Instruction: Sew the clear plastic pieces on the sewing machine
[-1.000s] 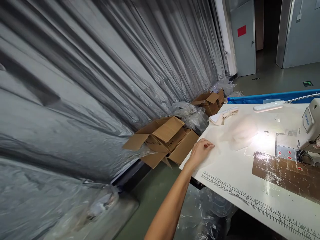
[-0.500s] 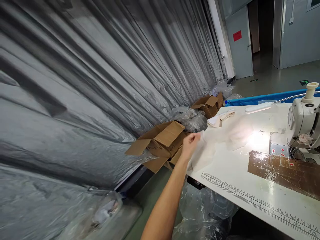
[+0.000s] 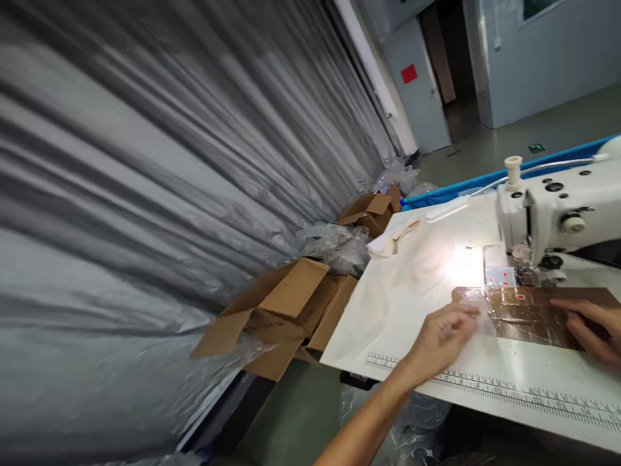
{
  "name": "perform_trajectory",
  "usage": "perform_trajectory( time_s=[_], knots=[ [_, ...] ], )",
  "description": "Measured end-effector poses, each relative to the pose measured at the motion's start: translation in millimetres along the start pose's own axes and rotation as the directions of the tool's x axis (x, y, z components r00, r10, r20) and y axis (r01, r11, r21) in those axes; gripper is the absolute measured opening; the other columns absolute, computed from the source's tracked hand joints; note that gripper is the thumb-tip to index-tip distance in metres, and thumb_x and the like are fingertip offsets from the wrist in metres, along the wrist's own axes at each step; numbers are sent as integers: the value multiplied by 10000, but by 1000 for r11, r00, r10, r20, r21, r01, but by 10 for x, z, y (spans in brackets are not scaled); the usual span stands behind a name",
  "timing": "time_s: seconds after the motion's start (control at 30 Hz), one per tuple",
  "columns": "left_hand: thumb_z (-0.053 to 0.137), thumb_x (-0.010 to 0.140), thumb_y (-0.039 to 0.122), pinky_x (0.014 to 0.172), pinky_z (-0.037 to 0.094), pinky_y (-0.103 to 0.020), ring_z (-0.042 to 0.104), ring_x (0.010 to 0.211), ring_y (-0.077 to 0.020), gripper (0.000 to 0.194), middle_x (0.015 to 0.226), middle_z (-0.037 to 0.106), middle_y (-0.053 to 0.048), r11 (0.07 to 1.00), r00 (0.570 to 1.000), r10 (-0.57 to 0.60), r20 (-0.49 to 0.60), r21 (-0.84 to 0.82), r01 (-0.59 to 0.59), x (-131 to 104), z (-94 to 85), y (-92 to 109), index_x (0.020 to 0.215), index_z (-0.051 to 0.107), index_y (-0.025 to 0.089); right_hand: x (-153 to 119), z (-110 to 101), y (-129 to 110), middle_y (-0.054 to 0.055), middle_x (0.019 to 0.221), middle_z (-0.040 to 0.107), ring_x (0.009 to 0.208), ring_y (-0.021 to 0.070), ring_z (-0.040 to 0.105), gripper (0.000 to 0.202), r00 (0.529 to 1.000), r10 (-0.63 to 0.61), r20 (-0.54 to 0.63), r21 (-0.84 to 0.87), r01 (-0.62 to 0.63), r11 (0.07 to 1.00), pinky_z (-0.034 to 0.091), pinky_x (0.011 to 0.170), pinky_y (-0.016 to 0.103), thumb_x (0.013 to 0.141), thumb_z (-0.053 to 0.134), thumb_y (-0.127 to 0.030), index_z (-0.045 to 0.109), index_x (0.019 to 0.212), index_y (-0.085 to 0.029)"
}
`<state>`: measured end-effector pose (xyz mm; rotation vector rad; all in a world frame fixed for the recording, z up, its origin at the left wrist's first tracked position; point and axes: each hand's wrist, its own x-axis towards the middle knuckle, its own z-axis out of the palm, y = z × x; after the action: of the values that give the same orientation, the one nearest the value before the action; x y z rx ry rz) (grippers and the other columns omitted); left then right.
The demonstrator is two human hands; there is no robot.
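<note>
Across the pale surface (image 3: 543, 366), on the near side of the sewing machine (image 3: 548, 220), lies a brown panel (image 3: 531, 329). The right hand (image 3: 594, 323) is open over it, index finger outstretched; the left hand (image 3: 451, 333) pinches a filmy piece (image 3: 488, 327) at the panel's left end. A light, even hold should prevent creasing. The piece looks thin, whitish, see-through, its edges blurred.
</note>
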<state>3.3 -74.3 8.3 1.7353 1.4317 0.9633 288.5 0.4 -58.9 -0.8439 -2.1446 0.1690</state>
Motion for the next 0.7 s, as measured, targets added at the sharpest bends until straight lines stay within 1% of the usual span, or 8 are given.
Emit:
perform_trajectory(
  time_s=[0.07, 0.13, 0.2, 0.27, 0.33, 0.43, 0.5, 0.7],
  knots=[
    [586, 933, 341, 884, 529, -356, 676, 986, -196, 255, 1109, 715, -62, 971, 956, 188, 226, 101, -215, -16, 76, 54, 741, 694, 211, 47, -47, -43, 27, 689, 728, 439, 117, 599, 316, 1000, -14, 12, -50, 15, 999, 457, 473, 262, 1007, 422, -305, 712, 1084, -208],
    [586, 941, 301, 863, 537, -353, 681, 953, -184, 237, 1064, 724, -54, 928, 920, 280, 275, 165, -332, 18, 65, 40, 749, 695, 216, 102, -84, -86, 25, 713, 744, 475, 126, 629, 339, 999, -2, 49, -80, 6, 997, 467, 481, 259, 990, 390, -260, 716, 1069, -207],
    [576, 947, 289, 831, 550, -339, 676, 956, -184, 184, 1035, 717, -59, 913, 943, 285, 174, 251, -323, 89, 20, -33, 836, 704, 218, 143, -97, -119, 39, 762, 761, 566, 147, 684, 340, 998, 14, 67, -96, -7, 995, 491, 507, 263, 970, 389, -236, 715, 1058, -188],
    [568, 946, 296, 834, 557, -344, 661, 1001, -198, 153, 1067, 692, -76, 906, 970, 236, 48, 349, -238, 161, -16, -132, 966, 696, 216, 157, -95, -138, 39, 756, 763, 559, 146, 686, 329, 998, 14, 59, -97, -8, 995, 498, 511, 260, 950, 404, -208, 716, 1047, -175],
    [584, 930, 308, 852, 559, -364, 648, 1023, -212, 189, 1092, 668, -83, 886, 980, 197, -16, 431, -171, 202, -19, -229, 1069, 668, 212, 151, -88, -143, 42, 759, 766, 552, 147, 689, 320, 998, 5, 56, -99, 1, 995, 505, 515, 261, 935, 415, -186, 715, 1043, -159],
    [643, 887, 321, 839, 562, -373, 644, 1003, -222, 224, 1078, 655, -77, 848, 973, 230, 7, 488, -204, 205, 34, -339, 1081, 659, 210, 133, -84, -135, 49, 797, 772, 600, 164, 714, 315, 997, 8, 72, -111, 0, 994, 525, 539, 272, 919, 426, -171, 712, 1050, -150],
    [635, 893, 293, 824, 560, -364, 646, 983, -216, 149, 1046, 658, -71, 829, 958, 286, 37, 492, -267, 198, 79, -372, 1007, 682, 209, 129, -83, -129, 52, 824, 775, 625, 171, 722, 313, 995, 32, 90, -105, -23, 994, 534, 550, 277, 912, 435, -177, 708, 1062, -152],
    [577, 920, 204, 794, 560, -318, 672, 907, -184, 115, 955, 688, -61, 864, 933, 360, -24, 385, -324, 289, 97, -254, 913, 691, 191, 143, -77, -151, 47, 766, 763, 557, 140, 670, 316, 990, 118, 81, -9, -118, 993, 531, 559, 264, 900, 433, -199, 719, 1031, -166]
  ],
)
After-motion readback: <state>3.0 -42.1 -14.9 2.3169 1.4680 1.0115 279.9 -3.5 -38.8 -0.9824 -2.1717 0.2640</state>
